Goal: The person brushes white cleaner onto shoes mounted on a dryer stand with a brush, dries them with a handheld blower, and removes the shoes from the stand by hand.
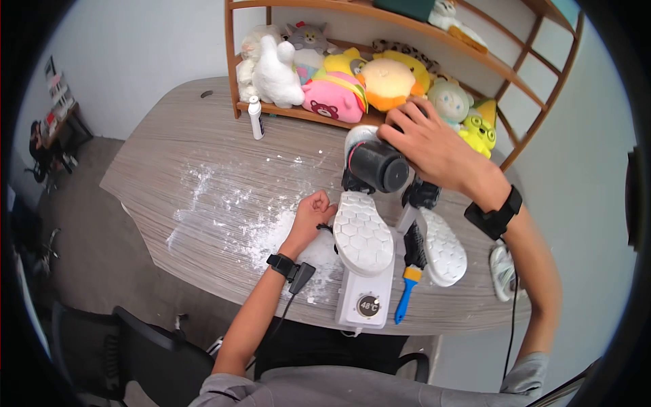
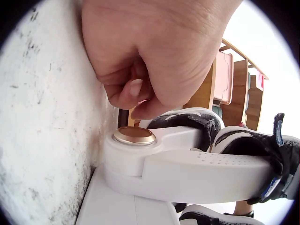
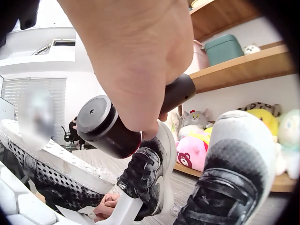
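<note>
My right hand (image 1: 434,146) grips a black cylindrical handheld device (image 1: 380,166) with a red ring, holding it above the sneakers at the back. In the right wrist view the device (image 3: 104,126) overlaps a black-and-white sneaker (image 3: 145,176) with laces. A white shoe dryer (image 1: 349,308) reading 48°C carries sneakers on its arms; one white sole (image 1: 363,234) faces up, with another sole (image 1: 444,247) to its right. My left hand (image 1: 312,217) rests on the powdery table left of the dryer, fingers curled, nothing visible in them. The left wrist view shows it (image 2: 154,61) beside the dryer's round knob (image 2: 134,135).
White powder (image 1: 268,237) is spread over the wooden table (image 1: 152,152). A blue-handled brush (image 1: 407,292) lies right of the dryer. A white bottle (image 1: 255,121) stands by the shelf (image 1: 234,68) of plush toys. Another shoe (image 1: 502,271) is at the right edge.
</note>
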A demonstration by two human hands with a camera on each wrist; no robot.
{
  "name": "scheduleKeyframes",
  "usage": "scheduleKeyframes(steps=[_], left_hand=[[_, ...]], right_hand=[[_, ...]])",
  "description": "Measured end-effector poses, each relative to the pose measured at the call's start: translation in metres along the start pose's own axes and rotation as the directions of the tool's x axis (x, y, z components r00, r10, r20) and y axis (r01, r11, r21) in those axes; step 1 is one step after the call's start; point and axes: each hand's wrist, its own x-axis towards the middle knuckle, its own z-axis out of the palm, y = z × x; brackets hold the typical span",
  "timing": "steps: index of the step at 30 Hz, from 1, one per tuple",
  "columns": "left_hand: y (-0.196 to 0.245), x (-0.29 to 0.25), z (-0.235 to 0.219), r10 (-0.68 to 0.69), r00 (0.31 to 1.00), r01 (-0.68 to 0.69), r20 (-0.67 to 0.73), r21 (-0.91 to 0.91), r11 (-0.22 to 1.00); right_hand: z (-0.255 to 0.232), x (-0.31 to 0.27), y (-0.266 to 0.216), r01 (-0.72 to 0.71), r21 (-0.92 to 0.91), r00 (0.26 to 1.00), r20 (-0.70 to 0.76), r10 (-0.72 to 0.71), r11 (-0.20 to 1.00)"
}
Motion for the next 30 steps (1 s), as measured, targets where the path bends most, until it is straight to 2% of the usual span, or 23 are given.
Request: scheduleKeyframes(steps=[4,6,8,9,10,11,12,14,16,17,18,19,20,22,24,25,26,27,28,29,30], left_hand=[[-0.012,0.005,-0.003,0.019,1.000,-0.019,0.016,0.054,0.998],[-0.025,0.008,-0.004,0.038,0.999,-0.039,-0.021,-0.057,0.998],[-0.028,0.008,-0.004,0.026,1.000,-0.027,-0.012,-0.078,0.997],[-0.018,0.003,-0.001,0.035,0.999,-0.036,-0.010,-0.054,0.998],[-0.011,0.000,0.002,0.043,0.999,-0.043,-0.005,-0.031,0.999],[-0.016,0.003,-0.002,0.098,0.995,-0.100,0.024,0.121,0.988],[-0.008,0.002,0.003,0.093,0.995,-0.096,0.036,0.122,0.988],[0.007,0.000,0.011,0.091,0.988,-0.106,0.124,0.116,0.988],[0.003,0.006,0.002,0.084,0.977,-0.113,0.198,0.138,0.984],[0.002,0.007,-0.004,0.078,0.962,-0.122,0.262,0.156,0.980],[0.002,0.008,-0.007,0.073,0.961,-0.120,0.268,0.160,0.980],[0.002,0.007,-0.010,0.086,0.953,-0.140,0.291,0.172,0.975],[0.001,0.006,-0.011,0.099,0.943,-0.163,0.317,0.182,0.970],[-0.002,0.009,-0.015,0.109,0.930,-0.186,0.352,0.193,0.963],[-0.009,0.010,-0.019,0.059,0.926,-0.110,0.373,0.116,0.987],[-0.011,0.011,-0.021,0.052,0.924,-0.105,0.379,0.121,0.987],[-0.013,0.011,-0.022,0.021,0.947,-0.060,0.320,0.112,0.992],[-0.013,0.010,-0.021,-0.013,0.966,-0.014,0.258,0.100,0.995],[-0.013,0.008,-0.023,-0.027,0.965,-0.001,0.262,0.107,0.994],[0.000,0.002,-0.021,-0.025,0.950,0.070,0.311,-0.134,0.989],[0.012,-0.004,-0.018,-0.011,0.936,0.148,0.352,-0.365,0.919]], right_hand=[[-0.002,-0.016,-0.005,-0.038,0.008,0.999,-0.032,0.039,0.999],[-0.017,-0.028,-0.007,-0.096,0.042,0.994,-0.041,0.098,0.994],[-0.032,-0.045,-0.008,-0.257,0.066,0.953,-0.148,0.264,0.964],[-0.039,-0.055,-0.011,-0.267,0.066,0.950,-0.146,0.274,0.961],[-0.045,-0.067,-0.016,-0.334,0.125,0.918,-0.183,0.352,0.934],[-0.050,-0.080,-0.022,-0.394,0.183,0.877,-0.217,0.428,0.900],[-0.050,-0.093,-0.030,-0.407,0.182,0.872,-0.213,0.440,0.895],[-0.043,-0.124,-0.054,-0.516,0.167,0.723,-0.442,0.532,0.840],[-0.033,-0.165,-0.083,-0.685,0.495,0.472,-0.257,0.843,0.534],[-0.032,-0.175,-0.109,-0.737,0.441,0.413,-0.304,0.858,0.512],[-0.035,-0.179,-0.128,-0.746,0.404,0.405,-0.355,0.843,0.529],[-0.036,-0.174,-0.154,-0.738,0.540,0.251,-0.338,0.907,0.405],[-0.033,-0.167,-0.168,-0.487,0.738,0.170,-0.445,0.879,0.468],[-0.041,-0.155,-0.203,-0.462,0.741,0.087,-0.509,0.856,0.487],[-0.029,-0.155,-0.234,-0.240,0.868,-0.107,-0.469,0.877,0.435],[-0.030,-0.147,-0.249,-0.272,0.871,-0.136,-0.455,0.880,0.408],[-0.031,-0.135,-0.263,-0.304,0.875,-0.168,-0.438,0.883,0.376],[-0.024,-0.123,-0.275,-0.231,0.916,-0.275,-0.383,0.882,0.326],[-0.020,-0.117,-0.284,-0.208,0.937,-0.259,-0.330,0.908,0.281],[-0.010,-0.110,-0.294,-0.091,0.968,-0.255,-0.250,0.934,0.235],[-0.004,-0.102,-0.302,0.027,0.983,-0.241,-0.172,0.955,0.184]])
